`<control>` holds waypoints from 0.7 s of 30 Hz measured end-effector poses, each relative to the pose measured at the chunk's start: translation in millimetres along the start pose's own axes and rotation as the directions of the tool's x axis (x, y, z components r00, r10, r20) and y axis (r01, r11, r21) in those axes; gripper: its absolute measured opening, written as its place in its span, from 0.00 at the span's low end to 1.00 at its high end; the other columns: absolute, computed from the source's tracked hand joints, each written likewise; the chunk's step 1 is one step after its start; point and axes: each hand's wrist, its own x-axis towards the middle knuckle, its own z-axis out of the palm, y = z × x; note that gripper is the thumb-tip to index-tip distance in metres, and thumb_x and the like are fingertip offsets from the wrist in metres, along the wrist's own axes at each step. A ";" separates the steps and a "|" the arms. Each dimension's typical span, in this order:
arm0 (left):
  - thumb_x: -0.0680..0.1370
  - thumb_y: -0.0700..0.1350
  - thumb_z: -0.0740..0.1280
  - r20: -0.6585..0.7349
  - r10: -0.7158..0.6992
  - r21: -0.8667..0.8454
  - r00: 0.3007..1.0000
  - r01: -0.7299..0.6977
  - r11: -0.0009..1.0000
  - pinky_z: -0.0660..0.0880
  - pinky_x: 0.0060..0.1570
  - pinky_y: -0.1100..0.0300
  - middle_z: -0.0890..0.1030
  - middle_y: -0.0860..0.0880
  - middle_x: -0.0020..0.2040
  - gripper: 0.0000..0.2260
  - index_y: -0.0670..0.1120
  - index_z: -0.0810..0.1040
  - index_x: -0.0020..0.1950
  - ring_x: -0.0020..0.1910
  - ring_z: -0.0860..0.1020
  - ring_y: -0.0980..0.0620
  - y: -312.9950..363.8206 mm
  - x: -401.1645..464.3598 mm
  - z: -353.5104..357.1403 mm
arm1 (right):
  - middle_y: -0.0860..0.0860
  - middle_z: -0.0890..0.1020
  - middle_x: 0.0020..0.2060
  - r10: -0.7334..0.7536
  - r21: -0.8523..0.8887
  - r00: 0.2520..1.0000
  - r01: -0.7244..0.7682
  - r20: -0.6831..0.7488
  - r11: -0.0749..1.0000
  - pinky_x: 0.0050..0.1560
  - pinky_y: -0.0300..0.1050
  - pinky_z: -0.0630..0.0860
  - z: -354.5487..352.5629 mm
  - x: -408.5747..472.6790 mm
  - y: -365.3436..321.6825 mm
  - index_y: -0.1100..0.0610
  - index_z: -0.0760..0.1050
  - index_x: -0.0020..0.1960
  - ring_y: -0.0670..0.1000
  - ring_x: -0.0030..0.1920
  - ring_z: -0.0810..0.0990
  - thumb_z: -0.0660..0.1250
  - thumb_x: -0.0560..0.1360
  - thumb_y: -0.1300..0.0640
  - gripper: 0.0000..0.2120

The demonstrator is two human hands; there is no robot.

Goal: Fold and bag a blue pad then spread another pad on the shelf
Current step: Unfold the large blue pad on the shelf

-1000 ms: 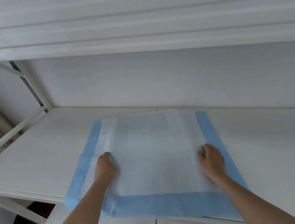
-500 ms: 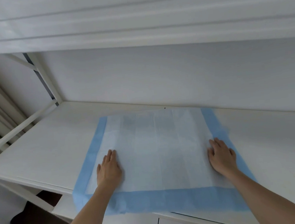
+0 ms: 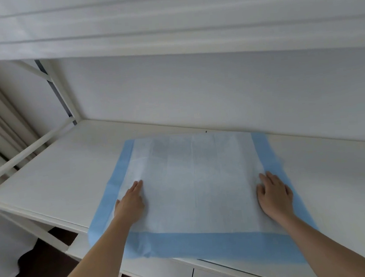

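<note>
Pad (image 3: 194, 181) lies spread flat on the white shelf (image 3: 54, 176), white in the middle with a blue border running down its left and right sides and across the near edge; the far edge sits close against the back wall (image 3: 217, 91). Its near blue strip overhangs the shelf's front edge a little, most clearly at the near left corner, where the border is slightly wrinkled. Faint vertical fold lines run through the white centre. Both hands press down on the pad, palms flat and fingers straight — neither one curls round or pinches anything. The left hand (image 3: 130, 203) rests on the white area just inside the left blue strip, its fingers held together and pointing toward the wall, the thumb lying near the blue edge. The right hand (image 3: 274, 194) rests at the right side, its fingers a little spread, lying where the white centre meets the right blue strip. The two hands are well apart, with the broad white middle of the pad between them, and the bare forearms reach in from the bottom of the view. Above, another white shelf board (image 3: 167, 29) spans the top of the picture. At the left, white frame rails (image 3: 30, 149) meet the shelf's corner, and dark floor (image 3: 34, 272) shows below the front left edge — beneath the shelf front, white panels (image 3: 167, 274) are partly visible.
</note>
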 end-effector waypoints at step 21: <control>0.76 0.61 0.37 -0.196 0.218 0.260 0.956 -0.164 0.952 0.45 0.75 0.48 0.49 0.51 0.79 0.33 0.49 0.54 0.78 0.78 0.46 0.50 9.6 -1.9 31.2 | 0.51 0.63 0.74 -0.069 0.013 0.998 0.069 -0.006 0.998 0.71 0.56 0.57 8.1 -9.8 -54.1 0.52 0.59 0.75 0.51 0.74 0.61 0.54 0.81 0.54 0.23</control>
